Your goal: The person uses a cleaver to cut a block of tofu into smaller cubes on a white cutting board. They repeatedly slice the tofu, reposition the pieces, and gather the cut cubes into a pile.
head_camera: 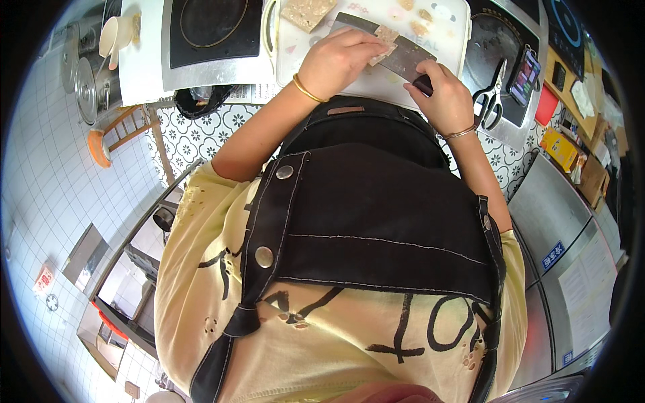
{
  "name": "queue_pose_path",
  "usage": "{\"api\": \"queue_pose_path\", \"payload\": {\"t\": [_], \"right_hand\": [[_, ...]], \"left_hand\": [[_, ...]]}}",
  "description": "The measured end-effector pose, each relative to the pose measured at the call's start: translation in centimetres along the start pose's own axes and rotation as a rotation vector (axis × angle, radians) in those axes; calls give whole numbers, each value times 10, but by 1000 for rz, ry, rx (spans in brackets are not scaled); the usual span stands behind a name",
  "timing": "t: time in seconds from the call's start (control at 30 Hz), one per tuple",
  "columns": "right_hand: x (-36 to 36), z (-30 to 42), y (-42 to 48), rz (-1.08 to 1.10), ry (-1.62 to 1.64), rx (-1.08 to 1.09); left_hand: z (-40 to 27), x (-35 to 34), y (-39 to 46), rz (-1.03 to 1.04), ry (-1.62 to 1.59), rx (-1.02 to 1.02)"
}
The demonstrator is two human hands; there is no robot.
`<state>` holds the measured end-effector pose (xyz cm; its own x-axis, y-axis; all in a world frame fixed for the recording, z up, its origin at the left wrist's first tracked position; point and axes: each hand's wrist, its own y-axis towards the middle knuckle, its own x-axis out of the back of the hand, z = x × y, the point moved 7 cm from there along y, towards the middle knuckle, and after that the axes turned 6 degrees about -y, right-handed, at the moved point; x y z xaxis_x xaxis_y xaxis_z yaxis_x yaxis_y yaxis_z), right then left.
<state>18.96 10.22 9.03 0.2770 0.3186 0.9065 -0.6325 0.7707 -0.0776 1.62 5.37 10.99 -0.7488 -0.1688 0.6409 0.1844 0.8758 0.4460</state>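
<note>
A white cutting board (322,43) with printed pictures lies before me at the counter's edge. My right hand (446,98) grips the dark handle of a cleaver (410,58), whose broad metal blade lies flat over the board, pointing left. My left hand (342,60) reaches over the blade, its fingertips on a pale beige piece of speckled food (387,36) that rests across the metal. The hand hides part of the blade. A larger slab of the same food (308,14) lies at the board's upper left. Small food bits (419,27) are scattered at its upper right.
Right of the board, kitchen scissors (491,98) and a phone (525,75) lie on a black cooktop (491,45). Another cooktop (214,35) is on the left. A black-lined bin (201,101) stands below the counter. A white dipper (116,38) sits far left.
</note>
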Motion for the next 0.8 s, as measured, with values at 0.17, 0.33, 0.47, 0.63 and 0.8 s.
{"api": "queue_pose_path", "payload": {"t": [0.17, 0.33, 0.47, 0.63, 0.8], "right_hand": [[4, 5, -3, -42, 3, 27], [7, 11, -6, -49, 17, 16], [7, 13, -6, -47, 22, 6], [7, 14, -8, -35, 18, -10], [7, 14, -9, -40, 8, 1]], "left_hand": [[20, -3, -21, 25, -200, 82], [20, 5, -18, -13, -172, 118], [25, 11, -19, -50, -182, 100], [26, 14, -12, 44, -138, 6], [21, 11, -14, 186, -125, -55]]}}
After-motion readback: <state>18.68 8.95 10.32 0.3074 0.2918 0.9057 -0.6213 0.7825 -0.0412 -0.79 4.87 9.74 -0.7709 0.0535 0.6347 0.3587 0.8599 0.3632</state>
